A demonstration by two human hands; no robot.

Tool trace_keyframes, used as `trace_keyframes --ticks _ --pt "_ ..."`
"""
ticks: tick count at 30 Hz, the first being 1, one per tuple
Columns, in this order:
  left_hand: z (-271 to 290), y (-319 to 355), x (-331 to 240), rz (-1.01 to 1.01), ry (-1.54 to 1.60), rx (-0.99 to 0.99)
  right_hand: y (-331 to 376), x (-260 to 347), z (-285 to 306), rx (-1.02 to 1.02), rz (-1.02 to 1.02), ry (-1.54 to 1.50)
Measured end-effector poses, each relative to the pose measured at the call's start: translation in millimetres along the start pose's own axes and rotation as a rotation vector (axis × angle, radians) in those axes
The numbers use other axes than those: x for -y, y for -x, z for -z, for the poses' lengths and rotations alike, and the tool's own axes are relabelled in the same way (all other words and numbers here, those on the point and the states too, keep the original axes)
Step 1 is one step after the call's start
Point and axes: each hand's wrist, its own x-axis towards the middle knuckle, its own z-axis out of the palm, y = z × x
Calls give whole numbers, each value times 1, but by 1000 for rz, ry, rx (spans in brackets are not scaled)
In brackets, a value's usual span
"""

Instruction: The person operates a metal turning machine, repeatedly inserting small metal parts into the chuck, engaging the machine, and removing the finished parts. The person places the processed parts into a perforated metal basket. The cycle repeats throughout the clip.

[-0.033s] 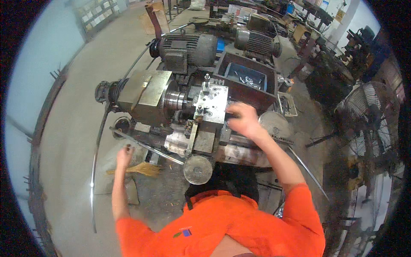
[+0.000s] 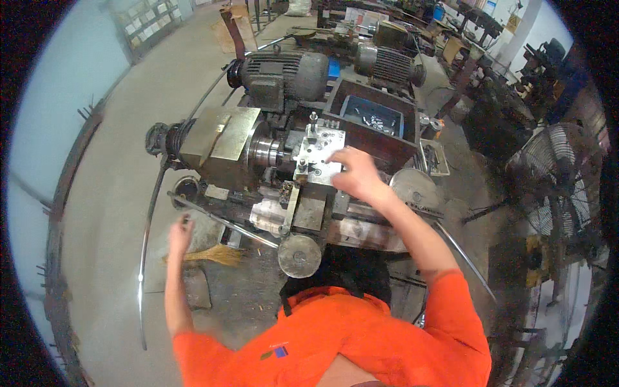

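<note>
A small lathe-like machine stands in front of me, with a cylindrical spindle beside a bright steel tool plate. My right hand reaches over the plate's right edge with bent fingers. Its index finger and thumb are apart, and nothing shows between them; whether the fingertips touch the plate I cannot tell. My left hand is raised at the left, fingers closed around a small dark thing too unclear to name. Just beyond that hand runs a long metal lever, and the hand looks apart from it.
A round metal handwheel projects toward my body; another disc is at right. Behind the plate, a dark box holds a blue tray with small metal parts. A large motor, straw broom and fan surround the machine.
My right hand has moved left and slightly up, farther over the tool plate. My left hand has shifted slightly left, still closed.
</note>
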Motion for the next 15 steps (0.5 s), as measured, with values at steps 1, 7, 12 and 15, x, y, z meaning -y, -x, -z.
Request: trace_keyframes --ticks 1,7,12,15 --pt "38 3 -7 -31 -3 -116 -22 -8 -28 -70 147 37" --pt "134 40 78 269 -268 -290 -98 27 -95 372 -54 310" --pt "84 82 24 447 -406 -192 -95 24 -100 389 -69 270" --pt "63 99 -10 376 -371 -208 -96 25 -103 336 -1 338"
